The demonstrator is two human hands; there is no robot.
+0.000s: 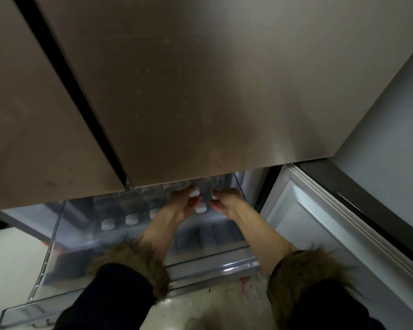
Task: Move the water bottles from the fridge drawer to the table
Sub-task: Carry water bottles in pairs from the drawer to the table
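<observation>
Head view: left hand [185, 202] and right hand [227, 201] both gripping bottles [200, 208] inside fridge drawer [215, 265].

i'm seeing the clear fridge drawer [200, 265] sitting pulled out. white-capped water bottles [131, 219] are standing inside it.

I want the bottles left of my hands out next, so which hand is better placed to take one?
Probably the left hand. The white-capped bottles stand in a row on its side of the fridge drawer. The right hand is farther off and would need to cross over the left arm.
</observation>
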